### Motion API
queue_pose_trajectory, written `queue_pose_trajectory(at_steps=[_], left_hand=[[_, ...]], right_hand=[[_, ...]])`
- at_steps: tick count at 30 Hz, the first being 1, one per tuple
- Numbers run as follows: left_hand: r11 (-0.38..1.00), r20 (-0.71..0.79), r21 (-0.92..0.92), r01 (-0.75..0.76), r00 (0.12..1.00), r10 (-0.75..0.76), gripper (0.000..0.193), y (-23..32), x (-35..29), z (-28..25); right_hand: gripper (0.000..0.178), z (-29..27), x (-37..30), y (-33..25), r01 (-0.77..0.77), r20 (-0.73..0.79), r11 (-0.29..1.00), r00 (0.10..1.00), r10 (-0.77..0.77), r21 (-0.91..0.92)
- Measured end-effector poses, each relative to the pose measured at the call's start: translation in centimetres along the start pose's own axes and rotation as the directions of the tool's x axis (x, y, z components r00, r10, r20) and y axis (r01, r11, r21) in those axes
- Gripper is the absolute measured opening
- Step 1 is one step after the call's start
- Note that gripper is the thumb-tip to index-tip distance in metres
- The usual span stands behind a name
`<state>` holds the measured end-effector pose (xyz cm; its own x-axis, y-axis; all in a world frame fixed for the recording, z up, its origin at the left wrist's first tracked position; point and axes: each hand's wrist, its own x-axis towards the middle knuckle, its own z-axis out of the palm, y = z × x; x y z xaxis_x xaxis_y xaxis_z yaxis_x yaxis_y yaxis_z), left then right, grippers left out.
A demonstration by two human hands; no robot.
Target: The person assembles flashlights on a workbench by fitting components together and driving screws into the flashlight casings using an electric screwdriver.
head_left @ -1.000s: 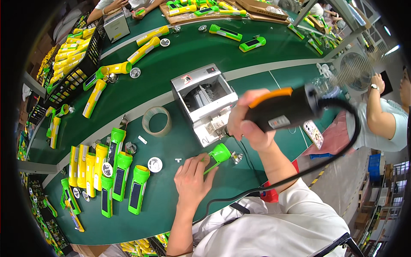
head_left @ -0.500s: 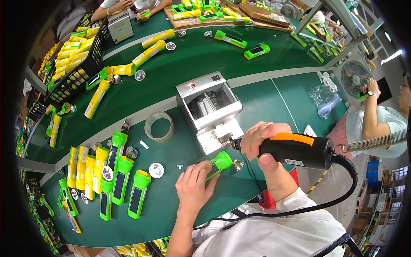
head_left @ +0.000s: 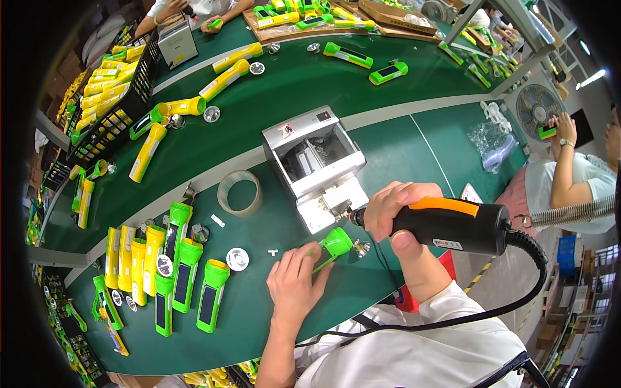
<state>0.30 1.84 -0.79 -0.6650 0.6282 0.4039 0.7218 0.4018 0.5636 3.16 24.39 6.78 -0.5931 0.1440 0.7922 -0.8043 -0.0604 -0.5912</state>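
Observation:
My right hand is wrapped round a black electric screwdriver with an orange strip. It lies nearly level, its tip at the front outlet of a silver screw feeder. Below the feeder, my left hand lies over a green flashlight body with its fingers closed round it on the table. The flashlight's wide head points right, and a small shiny reflector sits just off its rim. My palm hides most of the flashlight's handle. Any screw at the driver's tip is too small to make out.
Left of my hand stand several green and yellow flashlights and a loose reflector. A tape roll lies beside the feeder. Beyond runs a green belt with more flashlights. A coiled spring and cable hang from the screwdriver.
The picture has shifted very slightly. Both my hands keep the same hold, with the screwdriver tip still at the feeder. Nothing has been taken up or let go.

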Motion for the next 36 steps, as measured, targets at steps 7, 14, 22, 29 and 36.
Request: queue_pose_trajectory(at_steps=[7,14,22,29,36], left_hand=[[1.0,-0.011,0.003,-0.006,1.0,0.006,0.034,-0.1,-0.1,0.1],[0.999,-0.014,0.025,-0.035,0.999,0.035,0.032,-0.1,0.6,-0.1],[1.0,-0.029,-0.008,-0.025,0.999,0.025,0.032,0.1,0.3,-0.2],[0.998,-0.054,-0.014,-0.056,0.997,0.055,0.031,-0.1,-0.1,0.4],[0.999,-0.04,-0.003,-0.052,0.998,0.052,0.031,-0.2,0.3,0.2]], right_hand=[[0.051,0.8,0.0,1.6,-0.035,-0.081,0.99,0.996,0.024,-0.139],[0.019,1.9,5.6,1.7,-0.597,-0.323,0.789,0.783,0.532,-0.146],[0.028,2.0,4.0,0.3,-0.45,-0.304,0.892,0.857,0.417,-0.046],[0.014,1.8,3.2,1.0,-0.36,-0.263,0.907,0.917,0.3,-0.219],[0.014,1.5,2.9,0.3,-0.312,-0.24,0.948,0.926,0.291,-0.056]])
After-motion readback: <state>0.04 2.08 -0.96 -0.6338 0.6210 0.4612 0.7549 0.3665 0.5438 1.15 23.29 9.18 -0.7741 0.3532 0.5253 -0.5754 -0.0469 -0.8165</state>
